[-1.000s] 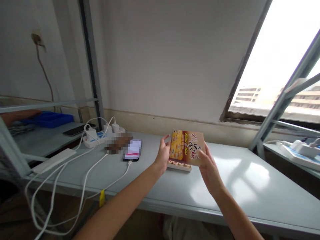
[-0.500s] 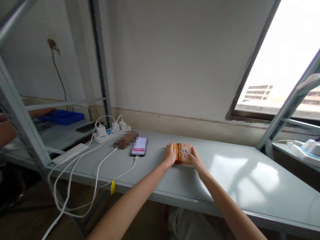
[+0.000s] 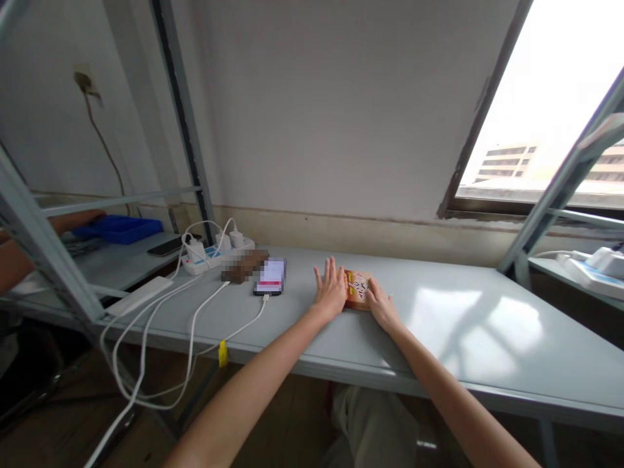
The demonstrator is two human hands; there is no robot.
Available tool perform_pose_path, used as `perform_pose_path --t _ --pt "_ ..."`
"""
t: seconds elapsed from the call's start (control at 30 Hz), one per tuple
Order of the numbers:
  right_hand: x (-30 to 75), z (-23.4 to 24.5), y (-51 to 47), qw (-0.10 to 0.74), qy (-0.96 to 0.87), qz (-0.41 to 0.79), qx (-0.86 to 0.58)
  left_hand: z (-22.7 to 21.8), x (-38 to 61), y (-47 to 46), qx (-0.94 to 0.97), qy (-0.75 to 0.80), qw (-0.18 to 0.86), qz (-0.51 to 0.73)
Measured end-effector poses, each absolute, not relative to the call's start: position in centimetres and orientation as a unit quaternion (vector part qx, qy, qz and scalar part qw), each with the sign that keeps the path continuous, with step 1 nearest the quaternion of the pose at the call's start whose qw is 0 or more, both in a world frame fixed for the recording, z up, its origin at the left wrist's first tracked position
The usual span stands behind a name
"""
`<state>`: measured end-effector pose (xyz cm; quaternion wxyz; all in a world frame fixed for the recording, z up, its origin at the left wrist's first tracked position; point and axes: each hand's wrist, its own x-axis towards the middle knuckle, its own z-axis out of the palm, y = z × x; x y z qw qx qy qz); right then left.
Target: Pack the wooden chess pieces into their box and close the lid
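A small brown-and-orange printed box or book lies flat on the grey table; which of the two it is, I cannot tell. Along its left edge rests my left hand, fingers stretched and spread, pointing toward the wall. My right hand holds the right edge, with its thumb over the top face and part of its fingers hidden. Pale letters and figures show on the cover between the hands.
To the left lie a phone on a charging cable, a blurred brown object and a white power strip. White cables hang over the front edge. Metal uprights flank the table. Another person's arm is by a blue tray.
My left fingers have spread out flat from their closer grip on the left edge. My right hand stays at the right edge with its fingers shifted slightly. The view has tilted a little.
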<state>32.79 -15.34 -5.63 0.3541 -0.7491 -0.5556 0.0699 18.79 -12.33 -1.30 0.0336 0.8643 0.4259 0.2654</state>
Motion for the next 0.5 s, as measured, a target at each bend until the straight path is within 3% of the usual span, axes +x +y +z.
perform_pose_path --t 0.1,0.2,0.27,0.37,0.5 --pt "32.4 -5.0 -16.3 0.379 -0.551 -0.007 -0.743 0.6 20.6 -16.0 0.9 0.295 -0.01 0.322" --pt "32.1 -4.5 -16.9 0.382 -0.531 -0.049 -0.755 1.9 23.6 -20.9 0.975 0.1 -0.013 0.196" --pt "31.8 -4.1 -17.3 0.376 -0.512 -0.058 -0.77 2.5 25.5 -23.5 0.999 -0.031 -0.016 0.03" --pt "31.1 -3.4 -17.9 0.351 -0.496 -0.064 -0.792 3.1 27.0 -25.6 0.997 -0.015 -0.01 -0.07" --pt "30.6 -2.7 -18.5 0.321 -0.495 -0.058 -0.806 3.3 27.3 -25.9 0.988 0.119 0.003 -0.096"
